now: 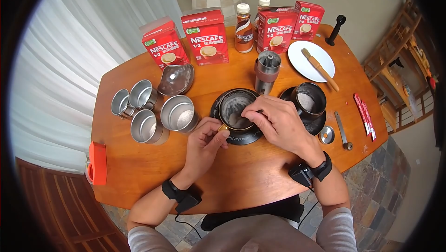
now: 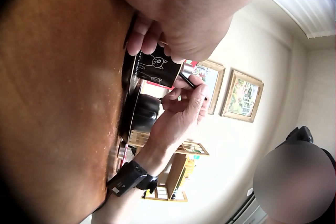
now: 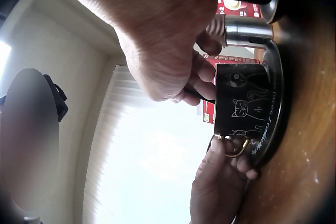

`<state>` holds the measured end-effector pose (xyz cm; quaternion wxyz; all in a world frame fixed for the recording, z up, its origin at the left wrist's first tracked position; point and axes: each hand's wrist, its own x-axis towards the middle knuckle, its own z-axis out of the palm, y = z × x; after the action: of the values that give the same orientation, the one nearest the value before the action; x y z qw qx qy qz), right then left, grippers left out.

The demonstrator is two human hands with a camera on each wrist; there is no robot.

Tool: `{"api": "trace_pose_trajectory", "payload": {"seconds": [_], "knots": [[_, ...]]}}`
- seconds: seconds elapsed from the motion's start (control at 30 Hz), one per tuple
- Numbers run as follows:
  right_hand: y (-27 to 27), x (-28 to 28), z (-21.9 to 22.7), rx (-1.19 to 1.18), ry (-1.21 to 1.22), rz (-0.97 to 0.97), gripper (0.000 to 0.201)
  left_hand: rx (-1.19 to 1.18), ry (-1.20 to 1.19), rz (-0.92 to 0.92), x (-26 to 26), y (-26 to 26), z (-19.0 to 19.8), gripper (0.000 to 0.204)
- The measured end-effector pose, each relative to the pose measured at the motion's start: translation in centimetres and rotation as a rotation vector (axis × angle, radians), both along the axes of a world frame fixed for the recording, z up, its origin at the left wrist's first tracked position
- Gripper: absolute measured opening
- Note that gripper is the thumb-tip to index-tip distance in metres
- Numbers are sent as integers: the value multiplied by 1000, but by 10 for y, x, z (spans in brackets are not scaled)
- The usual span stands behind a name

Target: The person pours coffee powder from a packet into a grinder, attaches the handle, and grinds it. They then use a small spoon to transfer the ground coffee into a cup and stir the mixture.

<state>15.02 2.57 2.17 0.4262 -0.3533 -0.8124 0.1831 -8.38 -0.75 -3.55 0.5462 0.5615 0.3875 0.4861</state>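
Note:
A black cup [image 3: 244, 90] with white cat drawings and a gold handle stands on a black saucer [image 1: 246, 138] with white lettering. My left hand [image 1: 204, 138] pinches the cup's gold handle [image 3: 239, 150] at its near left side. Over the rim, my right hand [image 1: 281, 126] holds a thin black stick-like handle [image 2: 187, 80] that slants into the cup. Its lower end is hidden inside. Greyish powder or residue coats the cup's inside in the head view.
Several steel cups [image 1: 179, 115] and a dark bowl [image 1: 176, 79] stand left. Behind are a grinder [image 1: 267, 73], red Nescafe boxes [image 1: 204, 38] and bottles [image 1: 244, 29]. Rightward lie a second black cup [image 1: 310, 100], a white plate [image 1: 302, 68] with a brush [image 1: 320, 68], a metal spoon [image 1: 341, 129] and red sachets [image 1: 364, 117].

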Motion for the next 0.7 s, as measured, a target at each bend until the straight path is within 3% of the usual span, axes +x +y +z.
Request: {"api": "trace_pose_trajectory", "payload": {"seconds": [0.7], "knots": [[1,-1,-2,-19,15,5,11,-1,16,10,0,0,1,7]]}}
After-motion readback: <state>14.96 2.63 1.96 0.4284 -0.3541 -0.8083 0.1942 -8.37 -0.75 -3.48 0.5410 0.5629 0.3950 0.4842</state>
